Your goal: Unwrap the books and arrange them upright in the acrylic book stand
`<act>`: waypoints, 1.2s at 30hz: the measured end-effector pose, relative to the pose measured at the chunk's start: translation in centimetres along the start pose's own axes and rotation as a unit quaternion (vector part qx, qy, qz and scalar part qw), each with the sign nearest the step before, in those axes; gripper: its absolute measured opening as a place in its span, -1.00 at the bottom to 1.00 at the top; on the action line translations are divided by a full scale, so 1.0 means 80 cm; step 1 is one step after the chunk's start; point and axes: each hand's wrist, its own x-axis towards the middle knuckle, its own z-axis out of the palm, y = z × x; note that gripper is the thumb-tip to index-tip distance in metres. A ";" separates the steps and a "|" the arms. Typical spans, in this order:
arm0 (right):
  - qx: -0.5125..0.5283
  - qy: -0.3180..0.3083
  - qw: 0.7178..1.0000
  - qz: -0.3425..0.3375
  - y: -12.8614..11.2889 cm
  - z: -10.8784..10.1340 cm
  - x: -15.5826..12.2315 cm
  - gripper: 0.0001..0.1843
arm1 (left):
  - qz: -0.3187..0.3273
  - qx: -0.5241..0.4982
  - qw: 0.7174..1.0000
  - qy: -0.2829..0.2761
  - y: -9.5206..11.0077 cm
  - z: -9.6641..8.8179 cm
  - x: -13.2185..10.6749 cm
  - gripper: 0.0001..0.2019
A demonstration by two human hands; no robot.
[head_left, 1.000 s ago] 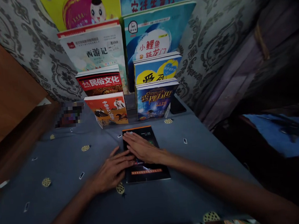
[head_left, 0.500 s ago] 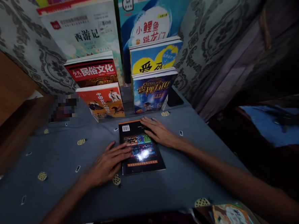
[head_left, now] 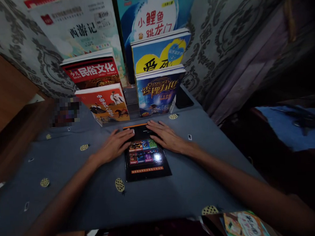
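Observation:
A black book [head_left: 147, 171] with an orange top edge and a grid of small colored pictures lies flat on the blue-grey tablecloth [head_left: 93, 203]. My left hand [head_left: 115, 144] rests with its fingers stretched over the book's upper left part, covering most of the white barcode label. On the upper right of the cover lies my right hand [head_left: 167, 137], its fingers spread. Neither hand grips anything. A bright glare spot shows on the lower right of the cover.
Behind the book stand upright books in two stacks: an orange book [head_left: 103, 103] and a red one [head_left: 90, 74] at left, a blue book [head_left: 156, 93] and a yellow-blue one [head_left: 159, 55] at right. A dark phone-like object [head_left: 183, 98] lies beside them. More books [head_left: 244, 226] sit below the table's front edge.
My left hand has slid up the cover from its middle left edge to the upper left, over the barcode. My right hand stays in nearly the same place. The camera view has shifted slightly.

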 end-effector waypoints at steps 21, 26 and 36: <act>-0.027 0.022 0.999 -0.015 -0.002 0.007 -0.002 -0.49 | 0.122 -0.020 0.992 -0.002 0.064 0.032 0.010 -0.60; -0.043 0.026 0.999 -0.016 -0.010 0.015 -0.015 -0.51 | 0.126 -0.027 0.991 0.018 0.062 0.037 0.009 -0.61; -0.025 -0.007 0.999 -0.035 -0.056 0.001 -0.099 -0.47 | 0.110 -0.036 0.991 0.074 0.062 0.046 0.002 -0.66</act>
